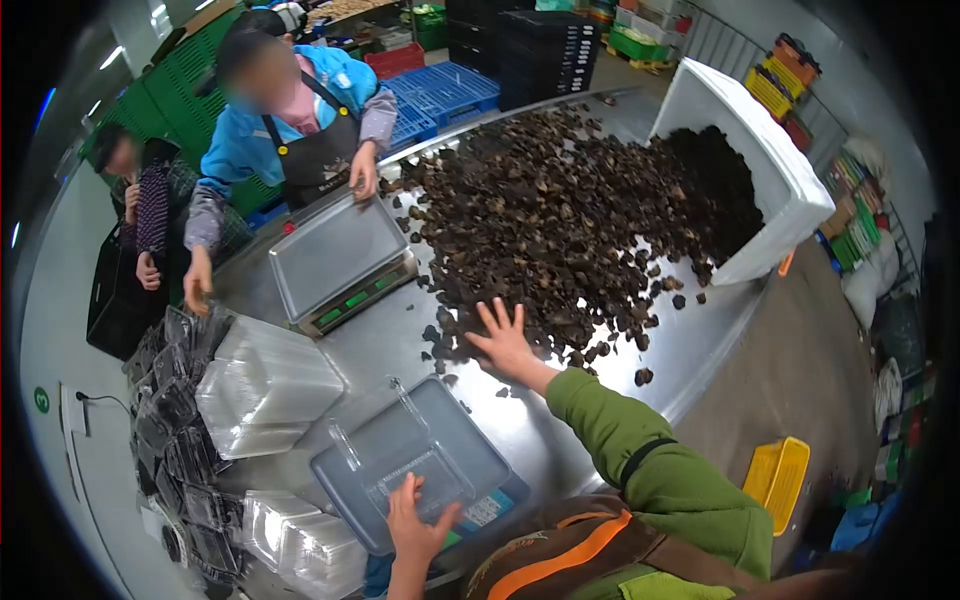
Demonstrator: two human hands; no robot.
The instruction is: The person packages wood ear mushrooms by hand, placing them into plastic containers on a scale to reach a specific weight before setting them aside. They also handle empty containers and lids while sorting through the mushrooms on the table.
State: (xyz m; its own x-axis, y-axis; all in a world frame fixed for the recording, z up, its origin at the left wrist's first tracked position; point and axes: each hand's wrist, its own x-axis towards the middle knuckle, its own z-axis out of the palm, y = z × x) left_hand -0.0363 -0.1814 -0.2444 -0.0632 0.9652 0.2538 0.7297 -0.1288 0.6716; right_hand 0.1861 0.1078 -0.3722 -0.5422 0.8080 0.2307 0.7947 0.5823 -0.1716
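My right hand [507, 343] is spread, fingers apart, at the near edge of a heap of dark brown, mushroom-like pieces [540, 200] on a metal table [640, 385]. Close to my body, my left hand [418, 525] has its thumb and fingers apart at the near side of a clear plastic container [425, 478]. The container lies unfolded on the grey pan of a scale [475, 440]. At the far right of the table a white foam box [790, 165] lies tipped on its side, dark pieces spilling from its mouth into the heap.
Stacked clear containers [262, 385] stand left of the scale, with more packs [300, 540] nearer me. Across the table a person [310, 130] in blue stands at a second scale [340, 255]. Another person [150, 200] is farther left. A yellow basket [777, 485] sits on the floor at right.
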